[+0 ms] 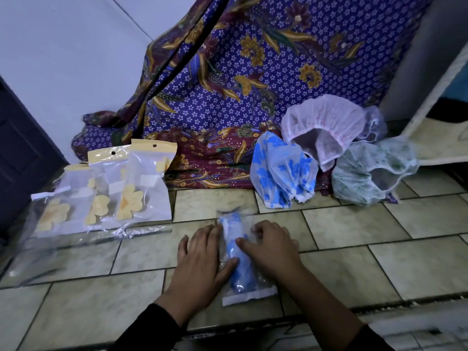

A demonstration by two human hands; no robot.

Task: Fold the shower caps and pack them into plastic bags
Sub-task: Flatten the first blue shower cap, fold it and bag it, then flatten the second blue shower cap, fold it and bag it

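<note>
Packing was the step in hand, by my reading. A clear plastic bag with a white strip at its near end (249, 295) lay lengthwise on the pale tiled floor (405, 262), close to its near edge, and inside it sat a blue shower cap folded into a tight roll (240, 272).

The left hand (200, 257) lay flat on the bag's left side, fingers straight and spread, thumb pressed across the roll. The right hand (272, 245) rested on the right side with its thumb out on the roll and its fingers bent, tips down on the film (whether they pinched the plastic or only pressed it, I could not tell).

Toward the far left of the floor stood a row of clear bags with yellow headers holding folded yellow-flowered caps (144, 188), which looked finished, and in front of them lay a loose stack of empty clear bags (38, 254). At the far right, against a hanging purple batik cloth (228, 72), waited three unfolded caps: a white cap with blue flowers (281, 171), a pale pink one (321, 125) and a green-speckled one (367, 171).

Next, I judged, the air had to be smoothed out toward the open end and the white strip sealed down. The slippery film would call for one hand to pin the roll while the other closed the flap.
</note>
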